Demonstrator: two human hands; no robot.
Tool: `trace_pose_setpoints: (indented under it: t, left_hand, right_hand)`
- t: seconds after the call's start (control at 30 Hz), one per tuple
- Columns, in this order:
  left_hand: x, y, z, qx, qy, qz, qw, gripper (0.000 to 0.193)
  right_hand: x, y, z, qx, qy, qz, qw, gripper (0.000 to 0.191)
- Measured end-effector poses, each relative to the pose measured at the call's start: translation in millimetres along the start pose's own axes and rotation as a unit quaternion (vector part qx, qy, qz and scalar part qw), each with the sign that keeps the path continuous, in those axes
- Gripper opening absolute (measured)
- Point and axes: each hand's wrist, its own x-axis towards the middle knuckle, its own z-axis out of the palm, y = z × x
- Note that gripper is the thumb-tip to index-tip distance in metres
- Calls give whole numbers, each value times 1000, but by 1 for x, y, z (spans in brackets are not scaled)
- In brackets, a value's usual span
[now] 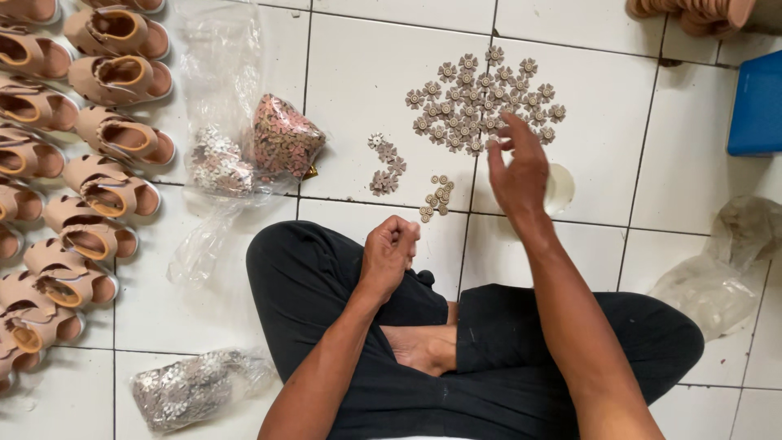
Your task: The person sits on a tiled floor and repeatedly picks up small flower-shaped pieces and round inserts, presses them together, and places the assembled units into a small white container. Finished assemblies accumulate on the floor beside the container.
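Observation:
I sit cross-legged in black trousers on a white tiled floor. My right hand (516, 167) reaches forward, fingers apart, over the near edge of a spread of small brown flower-shaped pieces (481, 102) laid face up on the tiles. My left hand (389, 248) is curled closed above my left knee; whether something small is pinched in it is hidden. In front of it lie a little heap of tan round beads (437, 198) and a small heap of grey-brown flower pieces (386, 167). A white round lid or cup (560, 187) sits partly behind my right hand.
Rows of tan child-size sandals (98, 155) fill the left side. Clear plastic bags hold pink flower pieces (281, 138), pale ones (216, 163) and silvery ones (183, 391). A crumpled bag (725, 269) lies right, a blue box (757, 106) beyond it, stacked tan soles (692, 12) at top.

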Motion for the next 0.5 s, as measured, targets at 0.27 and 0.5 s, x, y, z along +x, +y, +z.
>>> trace_pose_setpoints:
  t: [0.27, 0.5]
  left_hand:
    - [11, 29, -18, 9, -16, 199, 980, 26]
    - [19, 48, -41, 4, 86, 137, 987, 40]
  right_hand:
    - [-68, 56, -69, -107, 35, 105, 988, 74]
    - [-83, 46, -48, -43, 35, 113, 992, 71]
